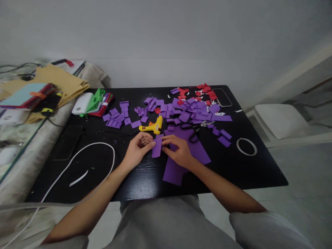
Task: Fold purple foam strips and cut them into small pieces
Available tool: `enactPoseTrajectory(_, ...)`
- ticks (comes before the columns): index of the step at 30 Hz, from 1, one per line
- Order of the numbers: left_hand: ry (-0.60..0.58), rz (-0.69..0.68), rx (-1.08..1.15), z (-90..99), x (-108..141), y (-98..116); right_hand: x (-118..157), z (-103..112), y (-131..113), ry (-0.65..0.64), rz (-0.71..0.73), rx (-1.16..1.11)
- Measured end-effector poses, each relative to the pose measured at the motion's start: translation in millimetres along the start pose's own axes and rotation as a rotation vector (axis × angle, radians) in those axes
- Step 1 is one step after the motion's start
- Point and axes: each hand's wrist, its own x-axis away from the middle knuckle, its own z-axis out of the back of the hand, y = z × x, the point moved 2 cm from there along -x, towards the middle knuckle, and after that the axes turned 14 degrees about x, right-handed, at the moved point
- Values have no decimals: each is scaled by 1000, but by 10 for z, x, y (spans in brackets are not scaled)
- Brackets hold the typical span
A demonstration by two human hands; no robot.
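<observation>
Between my two hands, above the black table, is a small purple paper piece [156, 148]. My left hand [140, 147] pinches its left edge with thumb and fingers. At the opposite edge, my right hand [177, 148] closes its fingertips on the same piece. A yellow glue gun [153, 126] lies just beyond my fingers. Larger purple sheets [176, 171] rest under and beside my right hand. Black-handled scissors [193, 133] lie on them, blades toward the right.
Many folded purple pieces [197, 110] and red scraps [207, 90] spread over the table's far side. A white cable [113, 152] loops at left, near my forearm. A tape ring [247, 147] lies right. Coloured paper bundles [100, 103] sit back left; a white stool [280, 117] stands beyond.
</observation>
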Motion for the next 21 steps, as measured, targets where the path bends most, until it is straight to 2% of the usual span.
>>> enactPoseTrajectory(8,-58,24,-131,20,-14,69,-9,21,-53,-28,-26,17)
enactPoseTrajectory(12,-85,-1,-103,23,-9,66,-2,22,-35,-41,-53,30)
enactPoseTrajectory(21,-281,-122,-162,-3,54,83,29,-31,51,-54,-160,-31)
